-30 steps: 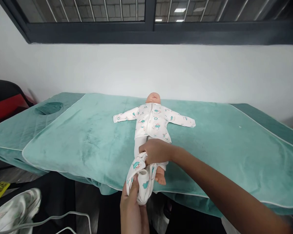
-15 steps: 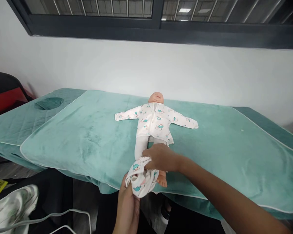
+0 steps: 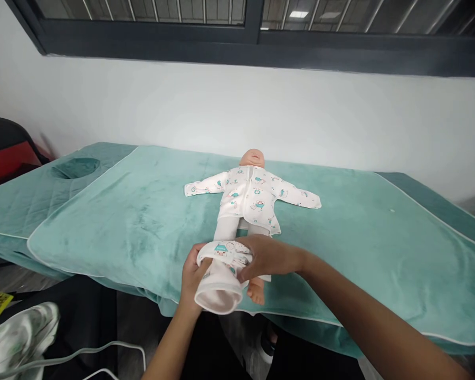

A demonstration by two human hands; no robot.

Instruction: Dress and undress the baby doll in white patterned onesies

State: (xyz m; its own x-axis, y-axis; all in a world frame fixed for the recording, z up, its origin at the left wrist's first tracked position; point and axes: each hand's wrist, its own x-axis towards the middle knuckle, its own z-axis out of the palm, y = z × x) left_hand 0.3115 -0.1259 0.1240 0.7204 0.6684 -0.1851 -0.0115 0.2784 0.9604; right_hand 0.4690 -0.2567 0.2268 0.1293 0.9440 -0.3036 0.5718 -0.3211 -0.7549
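A baby doll (image 3: 252, 157) lies on its back on the bed, dressed in a white printed jacket (image 3: 248, 195) with its sleeves spread wide. White cloth covers its upper legs, and one bare foot (image 3: 256, 291) shows. Around the other leg are bunched white printed baby trousers (image 3: 220, 298), their round leg opening facing me; that foot is hidden. My left hand (image 3: 193, 272) grips the bunched cloth from the left, thumb on top. From the right, my right hand (image 3: 264, 257) pinches the same cloth between thumb and fingers, over the doll's lower legs.
A green velvety cover (image 3: 142, 232) spreads over the bed, which has a face hole (image 3: 77, 168) at left. Behind it is a white wall under a barred window. A black and red chair (image 3: 8, 158), crumpled white cloth (image 3: 19, 338) and a grey cable (image 3: 83, 351) are at left.
My left hand has moved up and wraps the trouser cloth from the left. The cloth has shifted up the doll's leg, and its round opening now faces me.
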